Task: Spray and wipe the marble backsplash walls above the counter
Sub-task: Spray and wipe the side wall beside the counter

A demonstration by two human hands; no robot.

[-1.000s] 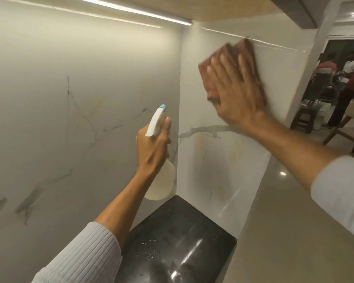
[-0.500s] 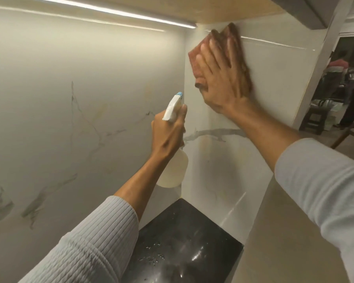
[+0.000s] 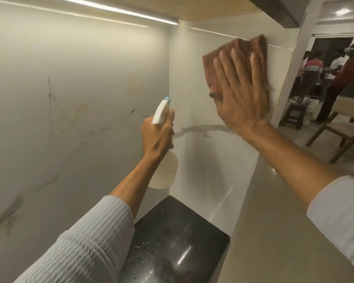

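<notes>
My right hand (image 3: 243, 92) lies flat with spread fingers on a reddish-brown cloth (image 3: 217, 64), pressing it against the upper part of the right marble backsplash wall (image 3: 194, 160). My left hand (image 3: 157, 133) grips the neck of a white spray bottle (image 3: 164, 174) with a blue-tipped nozzle, held up near the corner where the right wall meets the left marble wall (image 3: 70, 99). The nozzle points up and toward the corner. Grey and tan veins run across both walls.
A glossy black counter (image 3: 178, 242) with water droplets sits below the corner. A beige ledge (image 3: 264, 231) runs along the right. An LED strip (image 3: 114, 11) lights the cabinet underside. Beyond the wall's end are people, a stool and a wooden chair (image 3: 339, 129).
My right hand has slid the cloth to the right along the top of the right wall, away from the corner. The left hand still holds the bottle in about the same place.
</notes>
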